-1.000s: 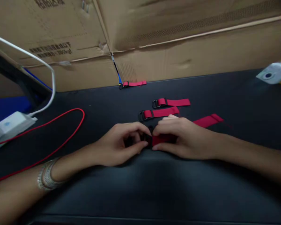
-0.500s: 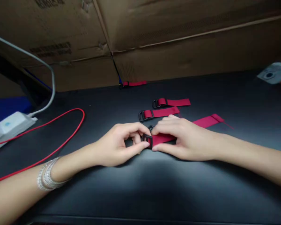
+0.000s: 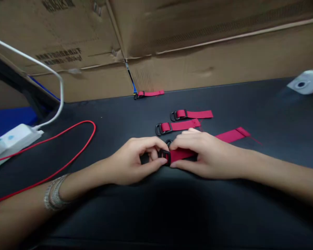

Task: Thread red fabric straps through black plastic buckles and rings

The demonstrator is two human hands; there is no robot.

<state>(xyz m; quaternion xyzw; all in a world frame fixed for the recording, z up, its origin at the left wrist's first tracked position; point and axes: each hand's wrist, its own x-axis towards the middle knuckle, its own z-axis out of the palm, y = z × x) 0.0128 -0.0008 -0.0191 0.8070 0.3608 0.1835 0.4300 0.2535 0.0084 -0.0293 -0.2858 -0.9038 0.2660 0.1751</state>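
Left hand (image 3: 130, 161) curled and nearly closed, thumb and fingertips pinched on a black plastic buckle (image 3: 165, 156) at the end of a red strap (image 3: 181, 155), with a small gap visible inside the curl of the fingers. Right hand (image 3: 206, 154) pressed down over the strap just beside the buckle, thumb below and fingers above, clamping the webbing against the dark table (image 3: 156, 215). Both hands close together, almost touching, the strap and buckle between them near the table's middle. Just past the fingers, a small black ring (image 3: 168, 142), partly hidden. Beyond the hands, two more red straps with black rings (image 3: 178, 126), lying side by side and apart from each other; a loose red strip (image 3: 233, 134) emerging beyond the right hand; another strap (image 3: 150, 93) at the far table edge against a cardboard box (image 3: 198, 45). On the left, a red cord (image 3: 67, 162) in a loose loop beside a white power strip (image 3: 13, 142). Metal bangles (image 3: 54, 192) around the left wrist.
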